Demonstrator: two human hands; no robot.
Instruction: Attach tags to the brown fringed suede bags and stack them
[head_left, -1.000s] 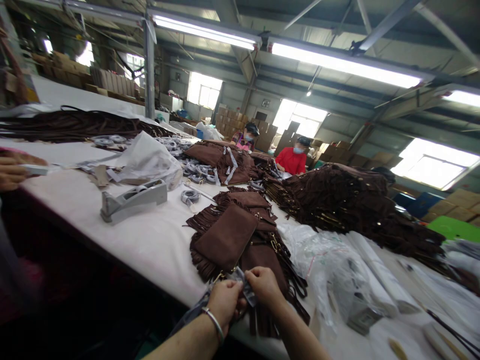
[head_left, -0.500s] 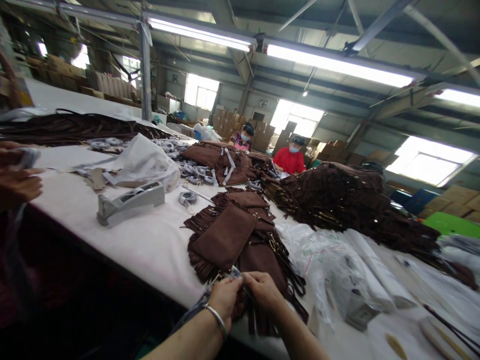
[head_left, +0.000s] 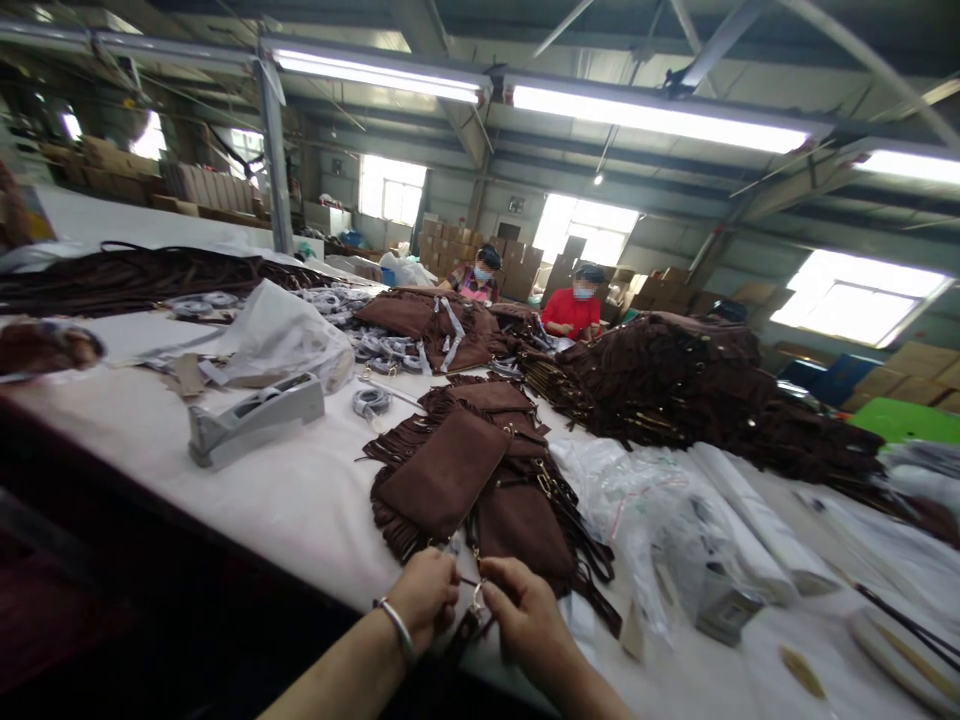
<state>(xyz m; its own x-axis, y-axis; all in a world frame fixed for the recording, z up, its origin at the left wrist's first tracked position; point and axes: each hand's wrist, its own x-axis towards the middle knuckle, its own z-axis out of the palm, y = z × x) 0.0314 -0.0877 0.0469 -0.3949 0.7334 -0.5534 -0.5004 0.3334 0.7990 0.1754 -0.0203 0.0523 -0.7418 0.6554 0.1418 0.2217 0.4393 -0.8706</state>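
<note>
Head view: right hand (head_left: pixel 529 612) pinches a gold-toned clasp (head_left: pixel 477 598), dark strap (head_left: pixel 463 630) below it, at near edge of white table (head_left: pixel 300 505). Left hand (head_left: pixel 421 598) curled just beside; what it grips, cannot tell. Fringed brown bags (head_left: pixel 442 478) lie just beyond; tape dispenser (head_left: pixel 259 415) farther left.

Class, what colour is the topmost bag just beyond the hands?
The topmost bag is dark brown, seen best in the head view.

No label, brand, number or sign can be read. Faint reddish and greenish marks show on the clear plastic (head_left: pixel 637 495), too blurred to tell whether they are lettering.
</note>
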